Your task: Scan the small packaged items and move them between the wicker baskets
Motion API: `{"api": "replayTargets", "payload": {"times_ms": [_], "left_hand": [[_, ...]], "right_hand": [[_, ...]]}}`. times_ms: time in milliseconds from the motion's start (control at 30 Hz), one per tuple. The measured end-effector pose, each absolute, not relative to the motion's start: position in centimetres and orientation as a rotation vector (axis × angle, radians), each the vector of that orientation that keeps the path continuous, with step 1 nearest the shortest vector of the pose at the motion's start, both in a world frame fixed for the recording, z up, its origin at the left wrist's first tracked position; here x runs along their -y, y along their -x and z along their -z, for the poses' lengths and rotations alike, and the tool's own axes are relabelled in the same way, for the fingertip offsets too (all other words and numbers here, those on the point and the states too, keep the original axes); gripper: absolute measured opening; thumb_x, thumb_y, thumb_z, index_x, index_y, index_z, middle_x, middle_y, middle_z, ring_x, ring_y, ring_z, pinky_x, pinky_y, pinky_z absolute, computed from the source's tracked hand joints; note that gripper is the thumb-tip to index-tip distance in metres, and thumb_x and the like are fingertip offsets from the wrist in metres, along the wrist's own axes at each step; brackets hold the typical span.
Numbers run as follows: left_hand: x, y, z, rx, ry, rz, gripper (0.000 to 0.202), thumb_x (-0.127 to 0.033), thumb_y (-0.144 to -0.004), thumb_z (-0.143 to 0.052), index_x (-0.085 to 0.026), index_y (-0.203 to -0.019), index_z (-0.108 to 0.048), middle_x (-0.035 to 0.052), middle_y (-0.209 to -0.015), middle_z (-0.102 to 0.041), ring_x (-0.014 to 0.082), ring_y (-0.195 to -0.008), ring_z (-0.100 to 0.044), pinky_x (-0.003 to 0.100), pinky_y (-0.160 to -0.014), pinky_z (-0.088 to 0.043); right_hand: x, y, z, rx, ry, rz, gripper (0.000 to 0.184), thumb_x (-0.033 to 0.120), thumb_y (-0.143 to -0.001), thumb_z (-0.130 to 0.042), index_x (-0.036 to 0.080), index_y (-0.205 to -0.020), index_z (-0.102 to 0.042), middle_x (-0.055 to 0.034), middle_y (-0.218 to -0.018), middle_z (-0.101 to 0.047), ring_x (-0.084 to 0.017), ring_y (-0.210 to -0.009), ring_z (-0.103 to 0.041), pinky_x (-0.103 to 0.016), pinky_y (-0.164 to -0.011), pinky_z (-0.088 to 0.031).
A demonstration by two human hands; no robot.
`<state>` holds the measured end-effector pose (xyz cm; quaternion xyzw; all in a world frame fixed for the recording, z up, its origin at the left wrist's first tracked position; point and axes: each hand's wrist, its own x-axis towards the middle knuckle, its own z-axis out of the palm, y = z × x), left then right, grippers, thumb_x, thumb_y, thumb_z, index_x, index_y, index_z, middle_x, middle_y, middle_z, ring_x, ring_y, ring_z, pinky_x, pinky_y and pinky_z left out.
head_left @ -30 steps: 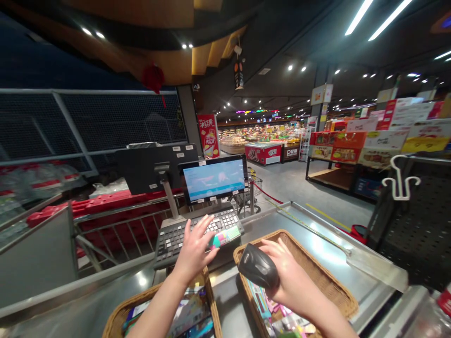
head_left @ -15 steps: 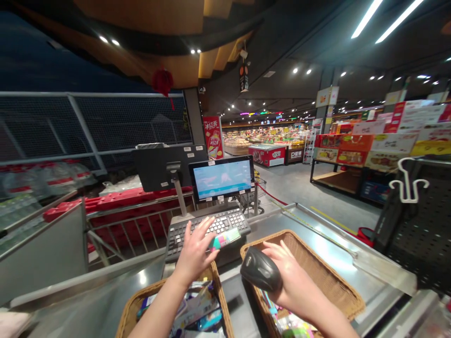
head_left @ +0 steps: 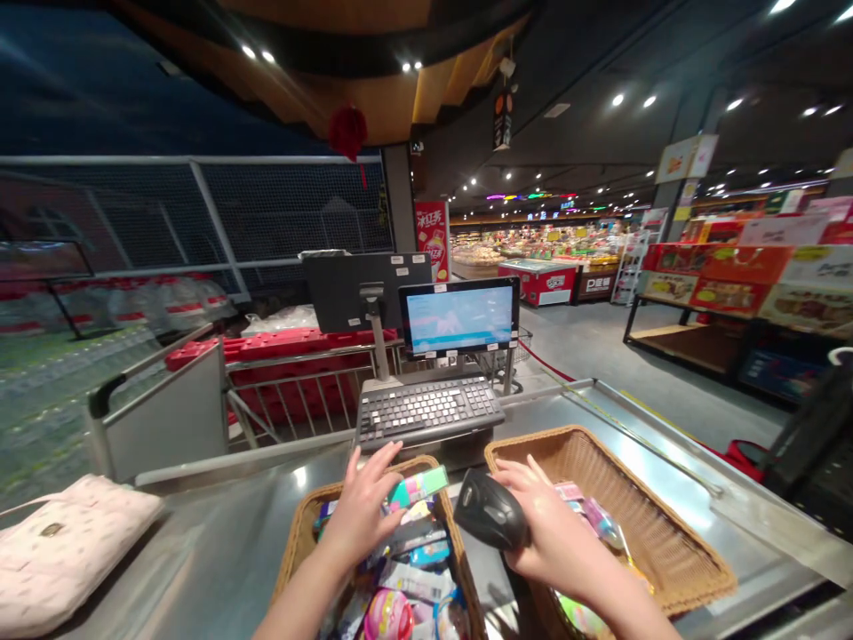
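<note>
A black handheld barcode scanner (head_left: 491,510) is gripped in the right hand (head_left: 546,524), above a wicker basket (head_left: 640,498). A small green-and-pink packet (head_left: 418,488) is grasped by the left hand (head_left: 363,511) over a second wicker basket (head_left: 293,556) filled with packaged goods. Both baskets are set on the steel counter (head_left: 219,542), just in front of a checkout keyboard (head_left: 430,409) and screen (head_left: 459,318).

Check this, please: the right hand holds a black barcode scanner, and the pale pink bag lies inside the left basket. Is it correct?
Not correct: the pale pink bag lies on the steel counter beside the left basket, as the head view shows. The right hand does hold the black barcode scanner.
</note>
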<state>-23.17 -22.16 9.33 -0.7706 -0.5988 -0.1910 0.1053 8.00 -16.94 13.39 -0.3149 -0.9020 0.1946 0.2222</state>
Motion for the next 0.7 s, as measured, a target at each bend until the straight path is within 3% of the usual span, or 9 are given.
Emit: {"api": "replayTargets", "payload": {"times_ms": [133, 333, 533, 700], "left_hand": [[25.7, 24.5, -7.3, 1.850, 2.312, 0.526, 0.029, -0.019, -0.071, -0.062, -0.026, -0.099, -0.063, 0.0110, -0.150, -0.046, 0.0329, -0.137, -0.044, 0.067, -0.116, -0.014], [30.1, 25.1, -4.6, 1.965, 2.393, 0.443, 0.025, -0.025, -0.074, -0.062, -0.026, -0.099, -0.065, 0.0096, -0.150, -0.046, 0.0346, -0.137, -0.043, 0.069, -0.116, -0.016], [32.6, 25.1, -4.4, 2.069, 2.500, 0.344, 0.034, -0.024, -0.068, -0.069, -0.028, -0.102, -0.067, 0.0086, -0.155, -0.039, 0.0362, -0.141, -0.038, 0.069, -0.117, -0.015], [31.8, 24.3, -5.9, 1.984, 2.659, 0.278, 0.033, -0.043, -0.071, -0.074, -0.028, -0.100, -0.068, 0.0071, -0.160, -0.029, 0.0380, -0.145, -0.028, 0.068, -0.117, -0.013]], "right_hand": [[17.7, -6.5, -13.2, 2.530, 0.837, -0.591, 0.059, 0.011, -0.060, -0.058, 0.027, -0.117, -0.067, -0.0070, -0.123, -0.065, -0.035, -0.135, -0.044, -0.068, -0.116, -0.014], [19.2, -4.7, -12.0, 2.566, 0.769, -0.641, 0.044, 0.014, -0.063, -0.061, 0.024, -0.105, -0.070, -0.0080, -0.119, -0.067, -0.034, -0.130, -0.049, -0.061, -0.117, -0.020], [20.1, -4.2, -11.4, 2.601, 0.801, -0.670, 0.046, 0.013, -0.063, -0.062, 0.022, -0.108, -0.069, -0.0099, -0.117, -0.067, -0.035, -0.130, -0.048, -0.060, -0.117, -0.023], [20.5, -5.2, -11.4, 2.575, 0.819, -0.753, 0.046, 0.016, -0.065, -0.063, 0.019, -0.111, -0.067, -0.0114, -0.118, -0.065, -0.035, -0.132, -0.046, -0.054, -0.115, -0.032]]}}
